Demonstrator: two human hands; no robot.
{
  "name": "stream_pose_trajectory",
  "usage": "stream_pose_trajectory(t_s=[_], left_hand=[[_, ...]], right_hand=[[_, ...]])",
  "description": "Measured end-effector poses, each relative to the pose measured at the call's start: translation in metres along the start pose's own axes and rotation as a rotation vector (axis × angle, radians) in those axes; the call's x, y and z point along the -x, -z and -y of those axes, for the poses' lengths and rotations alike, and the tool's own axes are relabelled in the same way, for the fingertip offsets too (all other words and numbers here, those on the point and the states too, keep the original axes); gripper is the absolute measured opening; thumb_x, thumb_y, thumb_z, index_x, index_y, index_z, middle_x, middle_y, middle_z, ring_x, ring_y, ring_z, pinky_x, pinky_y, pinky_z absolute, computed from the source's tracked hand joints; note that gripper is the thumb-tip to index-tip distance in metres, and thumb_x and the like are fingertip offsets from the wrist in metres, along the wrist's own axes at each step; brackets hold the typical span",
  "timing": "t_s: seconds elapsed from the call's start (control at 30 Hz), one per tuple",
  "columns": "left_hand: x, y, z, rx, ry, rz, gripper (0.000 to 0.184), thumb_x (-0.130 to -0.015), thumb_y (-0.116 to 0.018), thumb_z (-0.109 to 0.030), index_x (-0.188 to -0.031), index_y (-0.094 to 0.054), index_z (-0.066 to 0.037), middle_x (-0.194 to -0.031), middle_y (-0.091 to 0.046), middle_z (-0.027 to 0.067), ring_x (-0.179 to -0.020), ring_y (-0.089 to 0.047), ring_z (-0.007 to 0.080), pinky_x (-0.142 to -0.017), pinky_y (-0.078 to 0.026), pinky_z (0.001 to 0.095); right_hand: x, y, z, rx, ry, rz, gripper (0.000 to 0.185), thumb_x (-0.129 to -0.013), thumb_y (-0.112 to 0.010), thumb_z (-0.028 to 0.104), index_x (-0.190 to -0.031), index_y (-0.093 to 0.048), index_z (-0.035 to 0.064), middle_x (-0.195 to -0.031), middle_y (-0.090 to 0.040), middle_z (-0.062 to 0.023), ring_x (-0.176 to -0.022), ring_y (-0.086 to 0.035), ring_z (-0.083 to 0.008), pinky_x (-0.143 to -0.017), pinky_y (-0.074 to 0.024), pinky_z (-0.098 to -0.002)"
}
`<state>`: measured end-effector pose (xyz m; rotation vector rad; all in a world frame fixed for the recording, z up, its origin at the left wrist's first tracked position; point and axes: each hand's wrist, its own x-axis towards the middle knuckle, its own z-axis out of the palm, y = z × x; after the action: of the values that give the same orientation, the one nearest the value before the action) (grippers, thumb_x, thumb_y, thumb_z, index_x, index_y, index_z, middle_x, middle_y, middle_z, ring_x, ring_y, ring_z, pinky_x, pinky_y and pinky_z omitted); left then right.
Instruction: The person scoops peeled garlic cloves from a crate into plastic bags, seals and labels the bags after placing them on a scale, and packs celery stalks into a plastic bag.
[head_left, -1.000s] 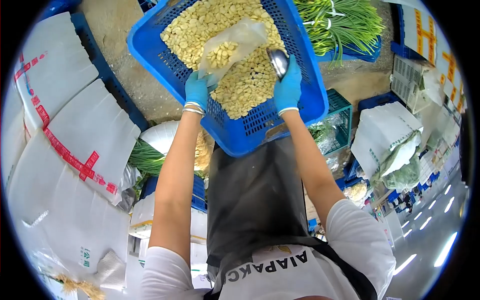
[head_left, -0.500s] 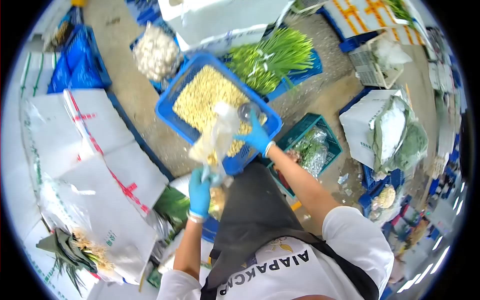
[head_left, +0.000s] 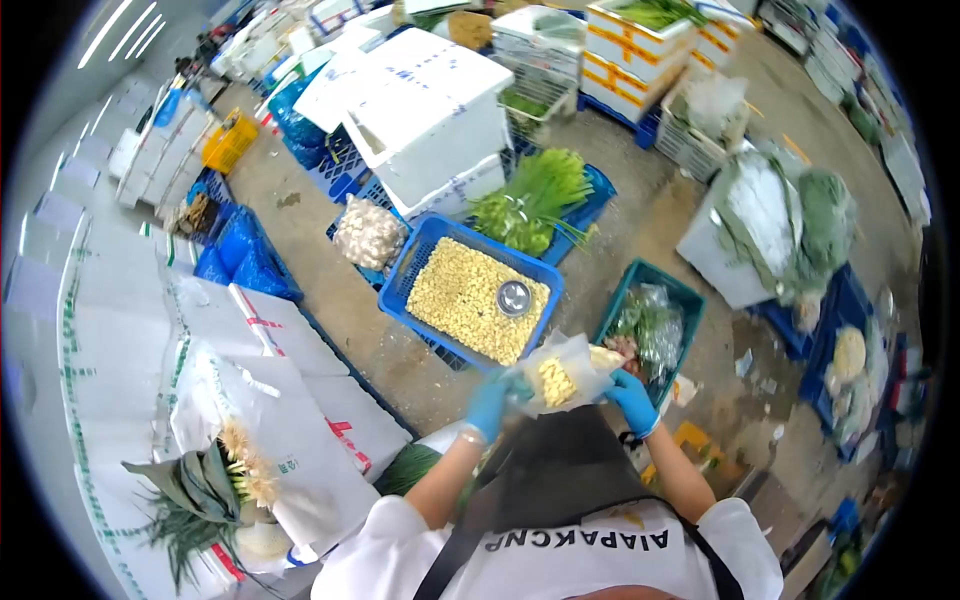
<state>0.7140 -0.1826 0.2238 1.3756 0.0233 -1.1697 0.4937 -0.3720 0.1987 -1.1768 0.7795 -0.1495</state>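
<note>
Both my hands wear blue gloves. Between them, in front of my dark apron, is a clear plastic bag with pale peeled garlic cloves in it. My left hand, a little blurred, grips the bag's left side. My right hand has its fingers closed on the right end of the bag. Just beyond the bag stands a blue basket filled with peeled garlic cloves. A small round metal cup rests on the cloves at the right side of the basket.
A green crate with bagged greens stands to the right of the basket. Behind it are a net of garlic bulbs, green stalks and white foam boxes. White boxes with leeks line the left.
My right hand has let go of the metal cup, which now lies on the cloves, and has moved to the bag. The bag has come back from over the basket. My view has tilted up.
</note>
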Motion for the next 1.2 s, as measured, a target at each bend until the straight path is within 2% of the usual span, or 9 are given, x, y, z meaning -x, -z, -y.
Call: stream_pose_trajectory(t_s=[0.2, 0.33, 0.43, 0.53, 0.6, 0.77, 0.93, 1.03, 1.2], left_hand=[[0.022, -0.128, -0.003, -0.060, 0.080, 0.448, 0.022, -0.092, -0.056, -0.022, -0.105, -0.062, -0.005, -0.080, -0.063, 0.0026, -0.069, -0.058, 0.0124, -0.065, -0.048, 0.0253], [0.050, -0.222, 0.042, -0.150, 0.263, 0.613, 0.027, -0.092, -0.057, -0.020, -0.115, -0.059, -0.007, -0.088, -0.064, 0.0024, -0.076, -0.060, 0.0138, -0.068, -0.048, 0.0279], [0.068, -0.284, 0.089, -0.211, 0.399, 0.776, 0.031, -0.091, -0.058, -0.019, -0.118, -0.058, -0.005, -0.098, -0.063, 0.0048, -0.078, -0.059, 0.0142, -0.068, -0.047, 0.0279], [0.111, -0.363, 0.153, -0.262, 0.457, 0.822, 0.031, -0.091, -0.058, -0.020, -0.118, -0.058, -0.004, -0.098, -0.063, 0.0056, -0.076, -0.059, 0.0151, -0.067, -0.046, 0.0275], [0.123, -0.409, 0.207, -0.399, 0.522, 0.847, 0.031, -0.092, -0.056, -0.021, -0.117, -0.058, -0.002, -0.093, -0.064, 0.0055, -0.075, -0.060, 0.0166, -0.069, -0.048, 0.0292], [0.220, -0.540, 0.328, -0.804, 0.555, 1.097, 0.030, -0.093, -0.055, -0.017, -0.118, -0.058, -0.001, -0.096, -0.063, 0.0069, -0.081, -0.059, 0.0163, -0.075, -0.049, 0.0294], [0.277, -0.631, 0.475, -0.870, 0.542, 1.296, 0.026, -0.093, -0.056, -0.020, -0.110, -0.062, -0.001, -0.077, -0.055, -0.0005, -0.067, -0.050, 0.0066, -0.062, -0.043, 0.0198], [0.285, -0.680, 0.564, -0.906, 0.565, 1.389, 0.029, -0.092, -0.057, -0.020, -0.113, -0.059, 0.001, -0.088, -0.063, 0.0071, -0.081, -0.063, 0.0189, -0.076, -0.049, 0.0282], [0.259, -0.703, 0.703, -1.021, 0.531, 1.291, 0.034, -0.090, -0.059, -0.016, -0.118, -0.055, 0.001, -0.103, -0.063, 0.0124, -0.091, -0.063, 0.0225, -0.084, -0.049, 0.0359]], right_hand=[[0.140, 0.068, -0.030, -0.015, 0.083, 0.065, 0.041, -0.086, -0.064, 0.032, -0.118, -0.062, 0.0059, -0.111, -0.063, -0.0035, -0.096, -0.057, -0.0142, -0.086, -0.0462, -0.0303], [0.251, 0.095, -0.030, 0.504, 0.115, -0.164, 0.041, -0.083, -0.066, 0.037, -0.111, -0.065, 0.0064, -0.103, -0.066, -0.0097, -0.090, -0.061, -0.0223, -0.081, -0.0474, -0.0344], [0.333, 0.126, -0.068, 0.629, -0.135, -0.317, 0.046, -0.081, -0.065, 0.045, -0.103, -0.066, 0.0048, -0.100, -0.066, -0.0165, -0.090, -0.062, -0.0300, -0.082, -0.0467, -0.0361], [0.413, 0.170, -0.142, 0.285, -0.051, -0.716, 0.045, -0.080, -0.064, 0.045, -0.098, -0.066, 0.0032, -0.092, -0.066, -0.0172, -0.084, -0.061, -0.0324, -0.078, -0.0467, -0.0384], [0.478, 0.198, -0.175, -0.129, -0.013, -1.061, 0.033, -0.085, -0.064, 0.035, -0.094, -0.066, 0.0032, -0.081, -0.064, -0.0107, -0.077, -0.060, -0.0161, -0.070, -0.0475, -0.0327], [0.600, 0.248, -0.244, -0.861, 0.278, -1.508, 0.029, -0.090, -0.062, 0.025, -0.105, -0.065, -0.0002, -0.092, -0.065, -0.0040, -0.080, -0.059, -0.0115, -0.073, -0.0490, -0.0269], [0.679, 0.288, -0.312, -0.881, 0.323, -2.002, 0.027, -0.091, -0.060, 0.022, -0.107, -0.065, 0.0007, -0.093, -0.065, -0.0013, -0.078, -0.056, -0.0096, -0.072, -0.0478, -0.0243], [0.707, 0.329, -0.342, -0.882, 0.361, -2.106, 0.028, -0.091, -0.060, 0.026, -0.100, -0.065, 0.0005, -0.080, -0.060, 0.0006, -0.070, -0.051, -0.0090, -0.065, -0.0448, -0.0271], [0.713, 0.382, -0.431, -0.577, -0.157, -2.143, 0.037, -0.086, -0.060, 0.029, -0.111, -0.062, 0.0014, -0.088, -0.065, -0.0103, -0.076, -0.060, -0.0221, -0.073, -0.0479, -0.0350]])
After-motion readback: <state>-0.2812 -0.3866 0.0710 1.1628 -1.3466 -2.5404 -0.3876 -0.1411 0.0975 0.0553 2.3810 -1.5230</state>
